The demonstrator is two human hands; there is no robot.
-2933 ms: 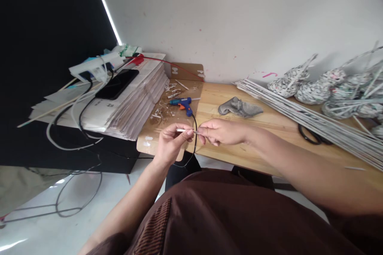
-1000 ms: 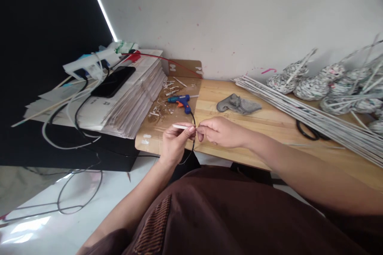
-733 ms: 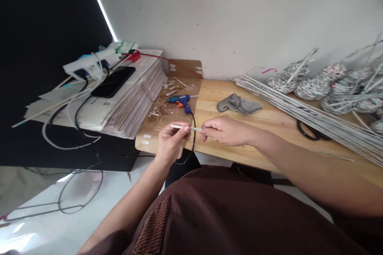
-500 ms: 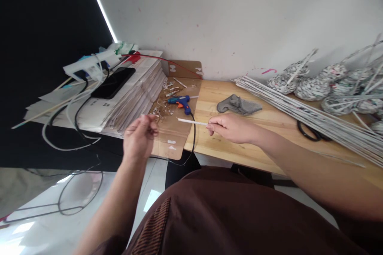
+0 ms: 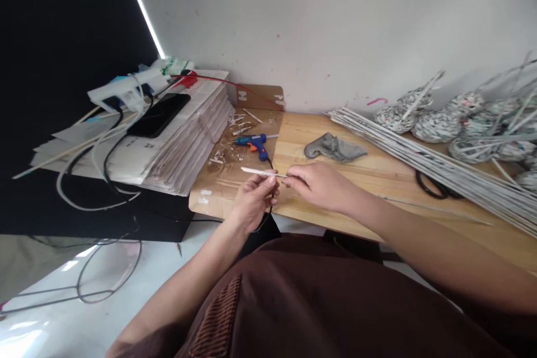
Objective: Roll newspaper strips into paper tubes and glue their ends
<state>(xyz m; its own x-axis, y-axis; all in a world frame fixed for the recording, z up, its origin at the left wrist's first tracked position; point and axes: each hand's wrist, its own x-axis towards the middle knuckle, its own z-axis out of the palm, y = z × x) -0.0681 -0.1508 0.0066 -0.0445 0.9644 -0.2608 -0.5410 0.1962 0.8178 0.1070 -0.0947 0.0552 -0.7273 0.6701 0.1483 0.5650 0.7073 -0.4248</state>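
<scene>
Over the table's front edge, my left hand (image 5: pixel 255 197) is closed, with thumb and fingers pinching a white rolled paper tube (image 5: pixel 251 170). The tube's free end points left. My right hand (image 5: pixel 321 183) is closed just to the right, gripping a thin metal rod (image 5: pixel 436 211). A short grey length of the rod shows between the two hands, running into the tube. Its long end reappears beyond my right forearm. Behind the tube lies a blue glue gun (image 5: pixel 259 147) on a cardboard sheet (image 5: pixel 218 185), among white paper scraps.
A grey cloth (image 5: pixel 334 148) lies on the wooden table (image 5: pixel 293 131). Long paper sticks (image 5: pixel 403 154) stretch along the right, with black scissor handles (image 5: pixel 432 184) beneath and woven paper shapes (image 5: pixel 436 123) behind. At left, a paper stack (image 5: pixel 180 145) bears a phone (image 5: pixel 159 115) and cables.
My left hand has moved right and taken hold of the paper tube. My right hand has slipped from the tube to the bare rod beside it. The cardboard's front part shows differently.
</scene>
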